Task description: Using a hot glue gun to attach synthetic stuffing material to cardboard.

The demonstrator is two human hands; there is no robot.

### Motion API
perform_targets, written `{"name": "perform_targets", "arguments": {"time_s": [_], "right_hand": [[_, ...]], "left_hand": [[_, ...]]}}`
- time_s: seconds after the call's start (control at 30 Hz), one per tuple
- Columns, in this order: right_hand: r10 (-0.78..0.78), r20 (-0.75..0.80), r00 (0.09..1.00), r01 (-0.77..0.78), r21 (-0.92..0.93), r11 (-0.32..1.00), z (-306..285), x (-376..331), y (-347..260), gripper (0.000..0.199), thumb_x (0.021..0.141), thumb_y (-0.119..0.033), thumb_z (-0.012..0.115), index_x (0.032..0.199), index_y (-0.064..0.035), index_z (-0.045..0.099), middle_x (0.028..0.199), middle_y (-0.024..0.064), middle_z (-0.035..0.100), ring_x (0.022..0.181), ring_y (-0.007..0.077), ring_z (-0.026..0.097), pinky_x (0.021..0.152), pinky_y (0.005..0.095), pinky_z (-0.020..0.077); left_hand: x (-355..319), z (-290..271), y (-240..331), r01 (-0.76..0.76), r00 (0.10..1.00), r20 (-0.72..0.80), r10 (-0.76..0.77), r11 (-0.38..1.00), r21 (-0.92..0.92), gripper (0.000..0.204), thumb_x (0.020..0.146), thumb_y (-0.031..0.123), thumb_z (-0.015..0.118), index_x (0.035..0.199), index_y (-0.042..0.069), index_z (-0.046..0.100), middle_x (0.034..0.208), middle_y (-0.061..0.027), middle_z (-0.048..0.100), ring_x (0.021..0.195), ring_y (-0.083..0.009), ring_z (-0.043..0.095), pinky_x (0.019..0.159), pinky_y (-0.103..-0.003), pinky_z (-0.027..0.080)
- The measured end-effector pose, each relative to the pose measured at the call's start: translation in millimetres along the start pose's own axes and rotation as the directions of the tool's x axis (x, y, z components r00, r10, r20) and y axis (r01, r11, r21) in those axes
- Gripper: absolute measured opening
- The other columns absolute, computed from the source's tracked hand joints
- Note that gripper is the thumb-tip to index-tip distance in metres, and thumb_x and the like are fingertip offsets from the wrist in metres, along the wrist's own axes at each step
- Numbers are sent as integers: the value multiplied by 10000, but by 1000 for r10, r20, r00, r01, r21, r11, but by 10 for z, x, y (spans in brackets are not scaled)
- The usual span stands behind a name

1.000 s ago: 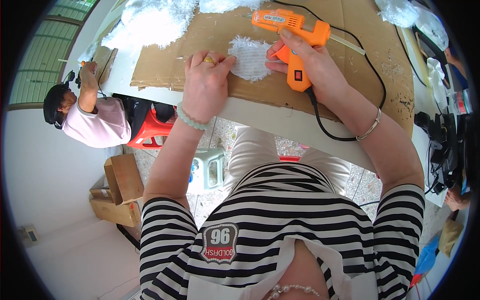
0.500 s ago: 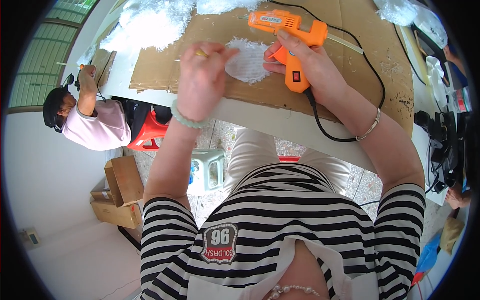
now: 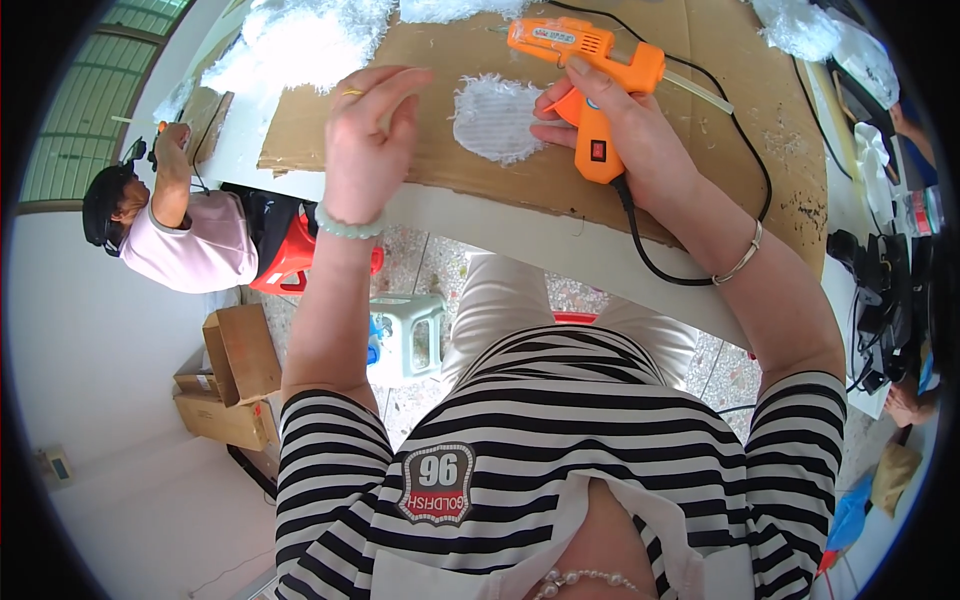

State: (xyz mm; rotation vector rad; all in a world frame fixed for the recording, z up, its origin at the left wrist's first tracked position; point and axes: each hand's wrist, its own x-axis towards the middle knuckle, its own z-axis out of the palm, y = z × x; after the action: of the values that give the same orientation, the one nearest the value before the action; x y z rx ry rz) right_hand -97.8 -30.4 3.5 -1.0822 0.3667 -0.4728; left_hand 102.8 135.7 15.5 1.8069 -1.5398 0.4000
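My right hand (image 3: 640, 135) is wrapped round the handle of an orange hot glue gun (image 3: 597, 145). The gun's nozzle points left, and a pale glue stick (image 3: 698, 92) juts from its back end. Just below the nozzle lies a white, roughly oval piece of fabric (image 3: 495, 120) with fluffy edges, flat on the cardboard (image 3: 440, 155). Fingertips of my right hand come close to the piece's right edge; whether they touch it I cannot tell. Left of the piece, my left hand (image 3: 370, 135) is raised, thumb and fingers apart, with nothing visible in it.
Heaped white fluff (image 3: 300, 45) lies at the far left, more fluff (image 3: 795, 28) at the far right. The gun's black cord (image 3: 768, 180) loops over the cardboard's right side. Another person (image 3: 185, 230) sits at the left. Black devices (image 3: 880, 290) lie at the right.
My left hand has drawn back left, away from the white piece, and its fingers have spread. The glue gun has shifted slightly right with my right hand.
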Motion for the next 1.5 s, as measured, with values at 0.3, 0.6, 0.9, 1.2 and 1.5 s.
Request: {"name": "perform_targets", "arguments": {"time_s": [0.3, 0.6, 0.9, 1.2, 1.5], "right_hand": [[-49, 26, 998, 49, -28, 998, -16, -6, 17, 394, 1019, -364, 575, 1059, 23, 634, 995, 126, 662, 974, 231, 675, 913, 383, 595], [-39, 16, 999, 39, -31, 999, -14, -8, 25, 379, 1005, -367, 604, 1068, 5, 635, 988, 115, 671, 933, 210, 684, 878, 356, 592], [-104, 67, 992, 102, 34, 994, -36, -9, 13, 354, 997, -359, 621, 1165, -48, 607, 975, 70, 675, 920, 152, 667, 824, 345, 599], [-113, 72, 991, 119, -88, 989, 6, -103, -108, 396, 1019, -370, 567, 1068, 16, 639, 1015, 127, 659, 994, 220, 659, 905, 432, 604], [143, 152, 978, -36, -551, 834, -111, -257, -560, 441, 952, -423, 682, 1192, -58, 626, 971, 37, 669, 907, 129, 650, 755, 306, 576]], "left_hand": [[-304, 114, 110, -42, 998, 57, 31, 978, 202, 63, 793, 78, 748, 846, 47, 735, 848, -90, 709, 844, -268, 670, 932, -428, 472], [-137, 233, 207, -95, 992, 101, 79, 983, 158, 100, 788, 38, 741, 886, 55, 738, 896, -83, 704, 897, -284, 649, 910, -397, 467], [-223, 127, 189, 240, 970, 86, -226, 943, -230, 108, 801, 14, 725, 902, 51, 742, 926, -106, 698, 888, -297, 639, 876, -384, 485], [-194, 214, 214, -88, 992, 107, 70, 982, 165, 130, 805, 15, 712, 918, 66, 753, 881, -82, 695, 854, -289, 604, 822, -372, 477], [-181, 100, 68, 22, 992, 125, -26, 999, 33, 213, 837, 6, 676, 1015, 97, 752, 948, -90, 689, 949, -302, 610, 888, -390, 480]]}}
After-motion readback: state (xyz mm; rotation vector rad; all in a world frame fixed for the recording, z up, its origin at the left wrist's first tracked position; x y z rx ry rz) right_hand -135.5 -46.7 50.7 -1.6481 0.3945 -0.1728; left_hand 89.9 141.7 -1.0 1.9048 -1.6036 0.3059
